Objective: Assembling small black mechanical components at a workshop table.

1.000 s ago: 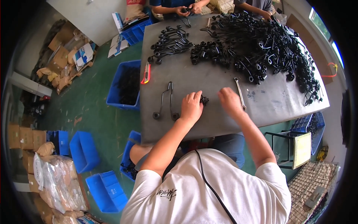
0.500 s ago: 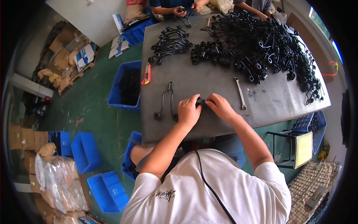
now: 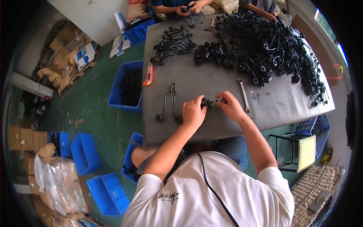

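My left hand (image 3: 193,112) is closed around a small black clamp-like part (image 3: 206,102) above the near part of the grey table (image 3: 211,126). Just to its right, my right hand (image 3: 231,107) pinches a tiny dark piece (image 3: 218,101), which is too small to name. A short gap separates the two hands. Left of them lie two bent black rods (image 3: 165,101) with round ends toward me, their far tips close together. A combination wrench (image 3: 244,95) rests on the tabletop beyond my right hand.
A red utility knife (image 3: 149,73) lies by the left table edge. Bent rods (image 3: 176,42) and a large heap of black rods (image 3: 272,49) cover the far side. Blue bins (image 3: 114,103) stand left on the floor. Two people work across the table, one person's hands (image 3: 189,8) holding a black part.
My right hand has drawn away to the right from the black part, the tiny piece in its fingers. My left hand has barely moved. Across the table, a person's hands have come together.
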Demonstrator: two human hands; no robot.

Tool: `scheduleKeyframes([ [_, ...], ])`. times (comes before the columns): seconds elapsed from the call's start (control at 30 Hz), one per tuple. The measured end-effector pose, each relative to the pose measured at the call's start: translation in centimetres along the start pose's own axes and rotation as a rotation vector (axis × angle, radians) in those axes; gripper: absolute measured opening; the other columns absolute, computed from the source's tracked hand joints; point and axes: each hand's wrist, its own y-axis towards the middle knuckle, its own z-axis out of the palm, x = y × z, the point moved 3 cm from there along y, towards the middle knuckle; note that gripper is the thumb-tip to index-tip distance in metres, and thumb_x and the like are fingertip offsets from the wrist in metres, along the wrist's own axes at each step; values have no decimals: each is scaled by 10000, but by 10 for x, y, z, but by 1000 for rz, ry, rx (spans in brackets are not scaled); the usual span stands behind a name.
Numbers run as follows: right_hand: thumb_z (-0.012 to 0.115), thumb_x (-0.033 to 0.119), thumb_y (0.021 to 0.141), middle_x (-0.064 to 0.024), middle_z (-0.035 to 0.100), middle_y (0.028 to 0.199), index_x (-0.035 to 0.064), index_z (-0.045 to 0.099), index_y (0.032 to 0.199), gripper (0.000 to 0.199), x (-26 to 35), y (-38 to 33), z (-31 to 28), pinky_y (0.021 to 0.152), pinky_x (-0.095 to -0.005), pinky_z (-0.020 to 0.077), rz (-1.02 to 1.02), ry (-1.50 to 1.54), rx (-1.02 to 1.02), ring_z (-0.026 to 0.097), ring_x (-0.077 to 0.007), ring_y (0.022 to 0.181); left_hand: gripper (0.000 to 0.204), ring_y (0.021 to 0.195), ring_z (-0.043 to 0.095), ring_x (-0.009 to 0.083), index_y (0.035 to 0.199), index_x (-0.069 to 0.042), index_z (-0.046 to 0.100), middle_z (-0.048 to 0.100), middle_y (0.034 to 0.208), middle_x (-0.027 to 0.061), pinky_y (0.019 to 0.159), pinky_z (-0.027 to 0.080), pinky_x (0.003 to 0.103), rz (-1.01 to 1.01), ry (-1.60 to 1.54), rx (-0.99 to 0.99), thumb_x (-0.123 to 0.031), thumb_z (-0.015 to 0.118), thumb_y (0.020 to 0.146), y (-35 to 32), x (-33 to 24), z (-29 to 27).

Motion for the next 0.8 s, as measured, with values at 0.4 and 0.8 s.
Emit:
scheduleKeyframes([
  [0.4, 693, 90, 865, -144, 611, 1110, 78, 614, 1223, 366, 13, 1, 3, 914, -410, 502, -135, -211, 161, 609, -363, 1039, 518, 1019, 647, 297, 1265, -109, 578, 688, 1072, 92, 894, 452, 443, 32, 95, 45, -139, 760, 781, 4, -8, -2],
  [0.8, 697, 203, 885, -168, 589, 1110, 63, 553, 1320, 479, 36, -3, 47, 865, -428, 536, -10, -322, -13, 629, -363, 1008, 560, 1153, 573, 357, 1309, -68, 548, 583, 1263, 156, 950, 462, 475, -91, 196, -259, -142, 737, 786, -18, 51, -93],
])
